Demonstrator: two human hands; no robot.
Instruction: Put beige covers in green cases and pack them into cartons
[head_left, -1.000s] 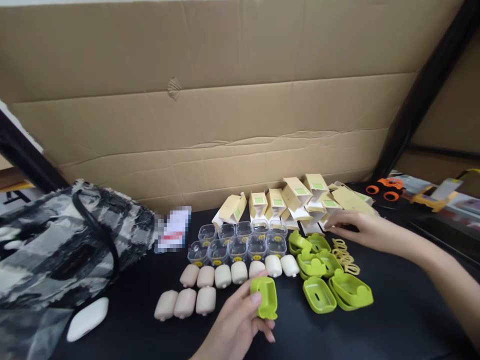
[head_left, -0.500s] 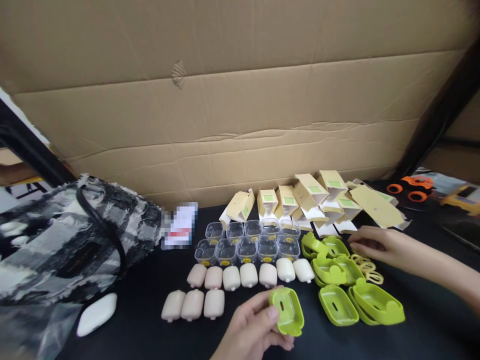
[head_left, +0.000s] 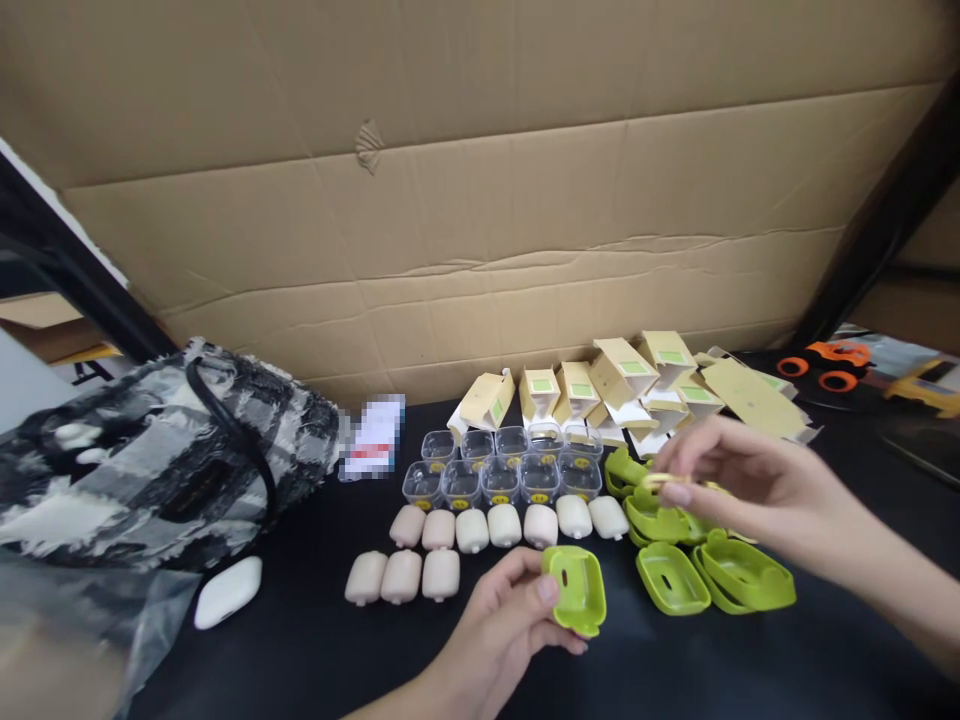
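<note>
The left hand [head_left: 510,625] gripped a lime-green, rounded-rectangular plastic shell [head_left: 581,592] above the near part of the black worktop [head_left: 300,665], its thumb over the left rim and its other fingers behind and beneath. The shell's hollow side faced the camera, showing a small dark slot in its floor.

The right hand [head_left: 757,500] was raised over the far green pieces, its thumb and index finger pinched together on a thin, pale-yellow ring [head_left: 660,480], seen nearly edge-on. The ring was to the upper right of the held shell, well apart from it.

Below the right hand lay more lime-green plastic shells [head_left: 673,580], some stacked or overlapping and partly hidden by that hand. To their left stood two rows of five clear plastic cups [head_left: 501,484], the nearer row with round yellow labels. In front of the cups were pale pink and cream rounded blocks [head_left: 504,526], seven in one row and three in a nearer row to the left. Opened tan cardboard boxes [head_left: 622,370] with green patches lay behind the cups and shells, before a large brown cardboard sheet [head_left: 450,210]. A frayed black-and-white fabric bag [head_left: 150,465] rested at the left, near a smooth white oval case [head_left: 229,592].
</note>
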